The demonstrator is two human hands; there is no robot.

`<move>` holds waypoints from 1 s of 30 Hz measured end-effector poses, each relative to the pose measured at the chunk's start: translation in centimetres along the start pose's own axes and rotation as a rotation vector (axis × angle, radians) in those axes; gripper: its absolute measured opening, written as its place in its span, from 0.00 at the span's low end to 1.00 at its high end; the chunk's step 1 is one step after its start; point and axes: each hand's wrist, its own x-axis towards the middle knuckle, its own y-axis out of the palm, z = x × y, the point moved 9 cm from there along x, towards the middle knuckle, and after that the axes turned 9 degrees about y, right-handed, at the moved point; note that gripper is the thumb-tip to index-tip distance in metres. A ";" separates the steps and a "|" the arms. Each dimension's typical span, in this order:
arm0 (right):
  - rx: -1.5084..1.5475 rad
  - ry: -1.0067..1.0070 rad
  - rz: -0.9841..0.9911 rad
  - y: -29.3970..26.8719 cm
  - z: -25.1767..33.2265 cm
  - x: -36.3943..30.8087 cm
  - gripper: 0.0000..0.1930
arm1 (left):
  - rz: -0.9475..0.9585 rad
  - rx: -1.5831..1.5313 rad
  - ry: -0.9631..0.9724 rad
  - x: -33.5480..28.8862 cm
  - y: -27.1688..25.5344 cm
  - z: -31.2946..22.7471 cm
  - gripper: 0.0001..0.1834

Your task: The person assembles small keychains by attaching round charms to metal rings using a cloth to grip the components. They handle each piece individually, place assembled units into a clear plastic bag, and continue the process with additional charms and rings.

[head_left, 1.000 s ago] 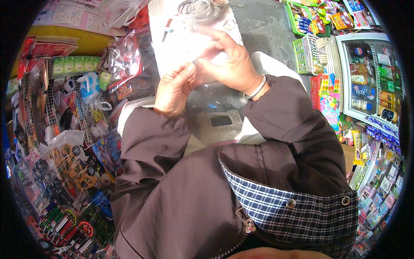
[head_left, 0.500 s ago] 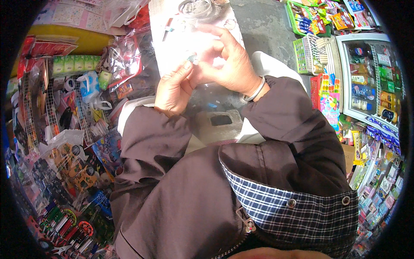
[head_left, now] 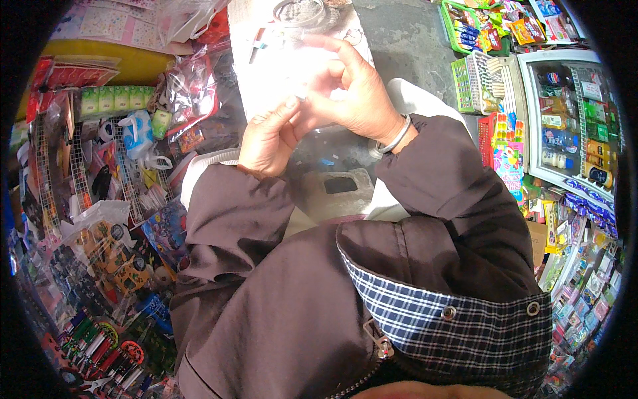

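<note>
Above the front of a sunlit white tabletop (head_left: pixel 256 83), my two hands meet at the fingertips. My left hand (head_left: pixel 269 136) is closed in a pinch, its thumb pressed on a small pale piece (head_left: pixel 301 98) too washed out by glare to name. My right hand (head_left: pixel 359 93), with a silver bangle at the wrist, has its thumb at the same piece. Its index finger arches out over the board while other fingers curl in, partly lost in the brightness. Beyond the hands lies a round clear dish (head_left: pixel 299 23) with greyish contents. A small dark and blue stick (head_left: pixel 258 44) rests near it.
Packaged goods (head_left: pixel 116 100) hang and lie close on my left. At right stand a green basket (head_left: pixel 460 86), a red basket (head_left: pixel 486 139) and a glass-door drinks fridge (head_left: pixel 565 120). A grey stool with a slot (head_left: pixel 349 185) is below my hands.
The small piece at the fingertips has turned or sunk between them and shows less. My right thumb has shifted slightly; both arms stay almost in place.
</note>
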 end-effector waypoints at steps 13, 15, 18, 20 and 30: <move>-0.018 -0.071 -0.116 -0.5 -0.1 0.0 0.29 | 0.012 0.068 -0.001 0.2 -0.4 0.3 0.13; -0.027 -0.059 -0.118 -0.5 -0.2 -0.1 0.29 | 0.010 0.075 -0.001 0.2 -0.5 0.2 0.13; 0.008 -0.070 -0.115 -0.4 -0.1 -0.1 0.29 | 0.017 0.098 0.006 0.2 -0.5 0.2 0.14; 0.033 -0.080 -0.119 -0.4 0.1 -0.1 0.30 | 0.017 0.141 0.000 0.2 -0.6 0.3 0.16; -0.057 -0.067 -0.117 -1.0 -0.1 0.3 0.30 | 0.048 0.153 0.037 0.2 -0.8 0.1 0.14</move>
